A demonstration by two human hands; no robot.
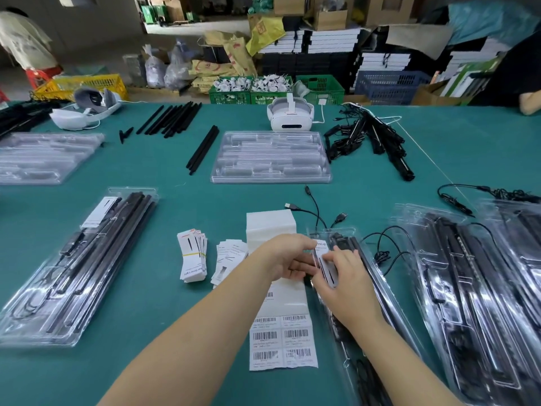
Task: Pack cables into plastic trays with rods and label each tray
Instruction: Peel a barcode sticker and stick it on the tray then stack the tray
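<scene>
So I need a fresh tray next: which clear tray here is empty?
The stack of clear trays mid-table, before the white headset: no rods inside. A similar stack lies far left.
</scene>
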